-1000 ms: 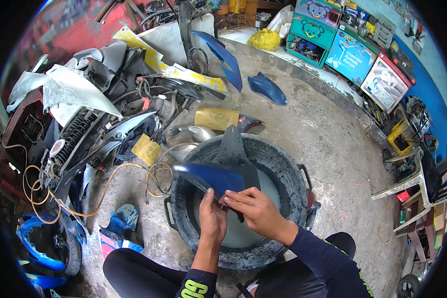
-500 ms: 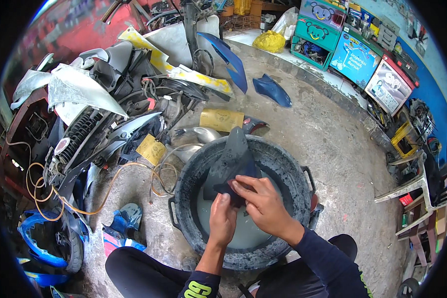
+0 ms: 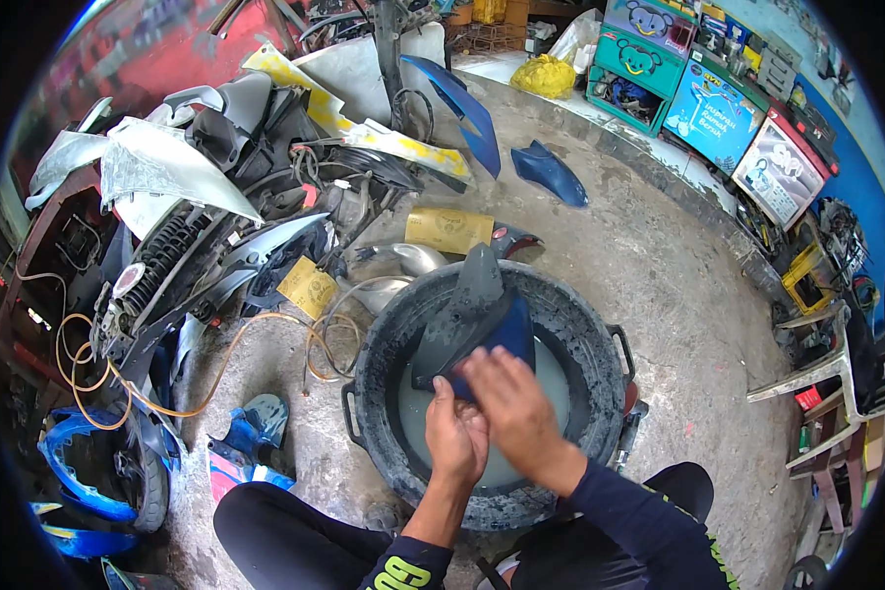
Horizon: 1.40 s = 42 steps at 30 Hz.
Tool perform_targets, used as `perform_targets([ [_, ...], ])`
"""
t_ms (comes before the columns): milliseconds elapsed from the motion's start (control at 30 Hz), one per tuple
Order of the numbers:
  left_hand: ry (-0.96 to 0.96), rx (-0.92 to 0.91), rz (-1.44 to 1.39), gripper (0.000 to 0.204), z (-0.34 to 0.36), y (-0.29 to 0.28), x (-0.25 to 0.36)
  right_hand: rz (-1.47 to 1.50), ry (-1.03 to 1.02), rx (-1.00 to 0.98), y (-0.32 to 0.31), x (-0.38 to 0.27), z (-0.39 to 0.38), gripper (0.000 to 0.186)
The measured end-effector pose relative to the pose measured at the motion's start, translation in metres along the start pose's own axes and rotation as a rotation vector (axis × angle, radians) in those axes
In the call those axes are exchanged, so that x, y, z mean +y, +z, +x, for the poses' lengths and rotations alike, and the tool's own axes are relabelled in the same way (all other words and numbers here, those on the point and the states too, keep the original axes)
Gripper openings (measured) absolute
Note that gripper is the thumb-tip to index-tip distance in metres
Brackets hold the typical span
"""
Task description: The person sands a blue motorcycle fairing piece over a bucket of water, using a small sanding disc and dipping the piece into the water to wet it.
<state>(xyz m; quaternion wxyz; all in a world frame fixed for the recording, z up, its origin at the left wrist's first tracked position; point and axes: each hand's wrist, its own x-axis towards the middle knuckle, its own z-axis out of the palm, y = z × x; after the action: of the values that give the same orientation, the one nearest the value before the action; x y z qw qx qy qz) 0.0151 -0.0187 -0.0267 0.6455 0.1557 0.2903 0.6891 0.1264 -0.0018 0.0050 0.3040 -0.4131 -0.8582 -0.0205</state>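
A blue and grey plastic body panel [image 3: 472,320] stands tilted inside a black round tub [image 3: 580,329] that holds cloudy water. My left hand [image 3: 455,441] grips the panel's near lower edge. My right hand [image 3: 509,408] lies flat over the same near end, fingers closed against its surface, just beside my left hand. What lies under the right palm is hidden. Both hands are over the water in the tub.
A heap of grey, white and blue body panels [image 3: 197,226] lies at the left with an orange hose [image 3: 216,364]. Yellow sanding sheets [image 3: 449,228] lie behind the tub. Loose blue panels [image 3: 549,172] rest on the concrete floor. Plastic chairs [image 3: 826,393] stand at the right.
The panel was held up with its blue face toward me, then turned and lowered into the tub. My right hand has slid down to the near end, beside my left.
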Motion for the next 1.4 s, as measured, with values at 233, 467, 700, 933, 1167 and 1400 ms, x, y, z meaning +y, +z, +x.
perform_targets([
  [233,-0.229,0.028,-0.288,0.051,0.008,-0.003,0.018,0.079,-0.05,-0.063,0.004,0.002,-0.008,0.047],
  [467,-0.223,0.107,0.021,0.043,0.008,-0.008,0.008,0.042,-0.029,-0.058,0.007,0.009,-0.007,0.045],
  [700,-0.25,0.026,0.018,0.051,0.004,-0.003,0.011,-0.029,-0.019,-0.039,-0.006,-0.007,-0.006,0.04],
  [933,-0.249,-0.095,0.029,0.053,0.004,-0.004,0.002,-0.039,0.132,-0.022,-0.004,0.005,-0.002,0.042],
  [1167,-0.235,-0.049,0.043,0.054,0.0,-0.002,0.002,-0.03,0.16,0.013,-0.013,0.005,0.004,0.043],
  [1400,-0.274,-0.137,0.179,0.057,0.001,0.021,0.048,0.027,0.223,0.089,-0.017,0.01,0.014,0.042],
])
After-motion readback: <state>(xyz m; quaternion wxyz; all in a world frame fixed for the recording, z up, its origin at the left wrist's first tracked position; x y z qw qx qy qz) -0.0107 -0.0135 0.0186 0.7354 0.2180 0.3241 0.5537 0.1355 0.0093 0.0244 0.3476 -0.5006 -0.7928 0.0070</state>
